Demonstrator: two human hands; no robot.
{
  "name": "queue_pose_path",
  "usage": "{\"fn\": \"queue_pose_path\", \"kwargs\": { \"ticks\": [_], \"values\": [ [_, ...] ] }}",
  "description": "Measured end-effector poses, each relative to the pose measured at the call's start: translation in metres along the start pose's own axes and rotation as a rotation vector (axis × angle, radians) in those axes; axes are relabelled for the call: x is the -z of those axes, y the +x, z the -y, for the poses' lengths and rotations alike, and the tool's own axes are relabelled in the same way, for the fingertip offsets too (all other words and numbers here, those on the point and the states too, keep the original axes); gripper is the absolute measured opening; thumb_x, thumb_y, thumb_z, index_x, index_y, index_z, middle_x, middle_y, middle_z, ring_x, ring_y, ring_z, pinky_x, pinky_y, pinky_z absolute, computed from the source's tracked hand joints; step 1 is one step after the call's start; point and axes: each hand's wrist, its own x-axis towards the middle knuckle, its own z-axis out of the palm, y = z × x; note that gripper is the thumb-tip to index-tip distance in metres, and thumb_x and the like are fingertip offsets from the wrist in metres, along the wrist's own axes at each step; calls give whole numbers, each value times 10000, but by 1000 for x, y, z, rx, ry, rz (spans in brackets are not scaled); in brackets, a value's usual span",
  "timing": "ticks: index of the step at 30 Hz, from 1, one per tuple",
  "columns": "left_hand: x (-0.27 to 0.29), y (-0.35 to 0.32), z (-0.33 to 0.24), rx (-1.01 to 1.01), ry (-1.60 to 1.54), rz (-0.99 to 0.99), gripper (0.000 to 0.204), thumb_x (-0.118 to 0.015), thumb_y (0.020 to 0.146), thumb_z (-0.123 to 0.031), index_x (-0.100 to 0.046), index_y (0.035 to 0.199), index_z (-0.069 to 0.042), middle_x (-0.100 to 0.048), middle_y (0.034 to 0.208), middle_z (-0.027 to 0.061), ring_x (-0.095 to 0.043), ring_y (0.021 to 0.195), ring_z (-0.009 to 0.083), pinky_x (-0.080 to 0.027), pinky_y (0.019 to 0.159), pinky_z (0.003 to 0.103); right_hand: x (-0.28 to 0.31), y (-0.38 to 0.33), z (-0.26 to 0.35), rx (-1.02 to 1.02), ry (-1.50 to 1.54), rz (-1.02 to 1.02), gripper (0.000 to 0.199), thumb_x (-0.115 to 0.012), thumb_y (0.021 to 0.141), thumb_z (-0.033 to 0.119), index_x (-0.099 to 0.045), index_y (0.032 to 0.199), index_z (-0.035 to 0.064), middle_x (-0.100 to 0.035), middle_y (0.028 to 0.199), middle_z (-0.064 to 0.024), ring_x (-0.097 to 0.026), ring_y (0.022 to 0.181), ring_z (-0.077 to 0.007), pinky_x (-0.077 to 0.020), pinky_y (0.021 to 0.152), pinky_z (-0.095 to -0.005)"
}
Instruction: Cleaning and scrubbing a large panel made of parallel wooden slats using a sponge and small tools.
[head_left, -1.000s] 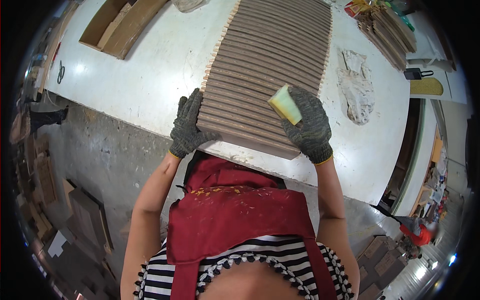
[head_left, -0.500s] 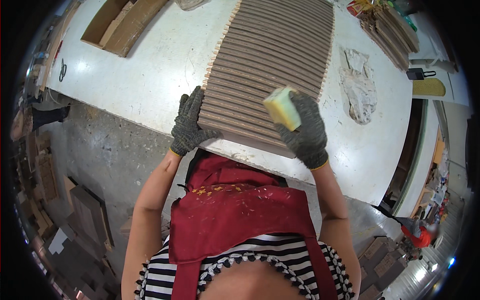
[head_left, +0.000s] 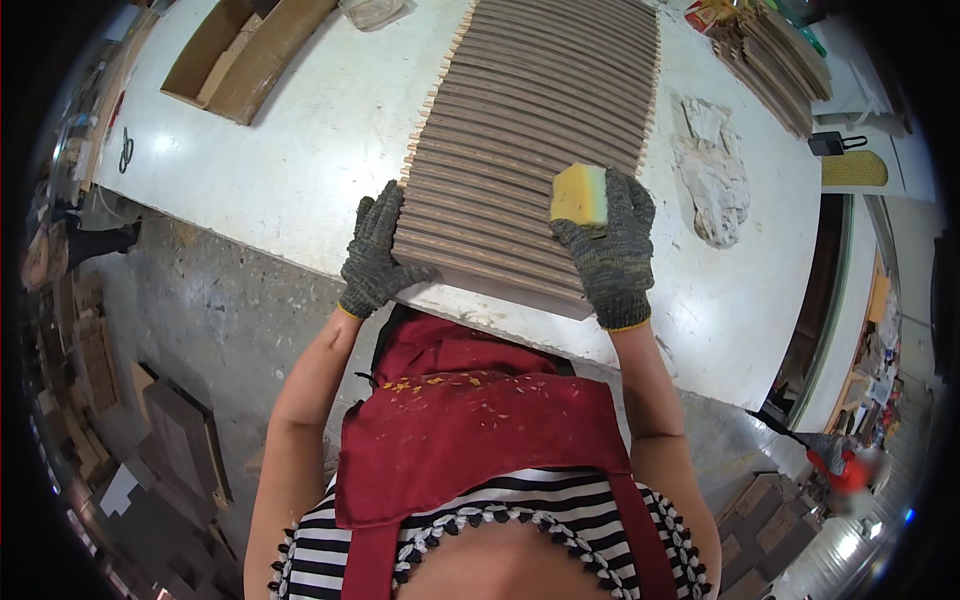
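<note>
- Slats (head_left: 540, 130), brown and laid side by side, lie across the white table (head_left: 300, 170).
- Right hand (head_left: 605, 245), gloved, is closed on a yellow sponge block (head_left: 578, 195) resting on the slats.
- Left hand (head_left: 375, 250), fingers spread flat, steadies the row's near left corner (a sound brace).
- Advice: rub along each slat, with even pressure.

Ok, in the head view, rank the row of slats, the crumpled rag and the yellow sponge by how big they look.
1. Row of brown slats, by far the largest.
2. Crumpled white rag.
3. Yellow sponge, smallest, held in the gloved right hand.
The rag lies a little farther from the camera, but the gaps are clear.
</note>
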Motion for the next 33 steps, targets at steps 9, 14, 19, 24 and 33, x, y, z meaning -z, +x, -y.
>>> {"fn": "queue_pose_path", "kwargs": {
  "ticks": [9, 14, 19, 24, 33],
  "values": [
    [1, 1, 0, 30, -6, 3, 1191, -845, 608, -619, -341, 1509, -24, -431, 1493, 255, -419, 1396, 384, -225, 1188, 554, 72, 13, -15, 203, 86, 389, 816, -746, 771, 129, -392, 1506, 115, -367, 1555, -194, -407, 1404, -369, -417, 1108, -456],
    [3, -1, 0, 37, 6, 6, 1184, -839, 617, -622, -342, 1507, -21, -428, 1498, 247, -411, 1402, 382, -224, 1192, 550, 68, 65, -15, 665, -214, 337, 699, -705, 777, 108, -503, 1441, 190, -425, 1529, -158, -455, 1369, -355, -421, 1096, -460],
    [0, -1, 1, 31, 14, 3, 1182, -832, 621, -630, -343, 1508, -20, -419, 1505, 244, -399, 1411, 377, -220, 1190, 551, 51, 91, -19, 859, -127, 541, 650, -760, 744, 173, -574, 1367, 195, -505, 1465, -141, -505, 1323, -347, -456, 1054, -443],
    [2, -3, 0, 24, 31, -28, 1143, -838, 640, -600, -357, 1501, -20, -433, 1499, 243, -424, 1391, 393, -240, 1183, 549, 51, 93, -13, 756, 84, 413, 716, -874, 654, 270, -584, 1277, 73, -605, 1300, -159, -586, 1192, -341, -484, 1010, -425],
    [3, -2, 1, 63, 6, 38, 1229, -876, 569, -586, -328, 1520, -34, -384, 1540, 219, -372, 1428, 370, -210, 1201, 540, 20, 6, 9, 650, 223, 306, 704, -858, 690, 313, -592, 1267, 11, -655, 1140, -186, -634, 1045, -374, -504, 948, -454]
  ]
}}
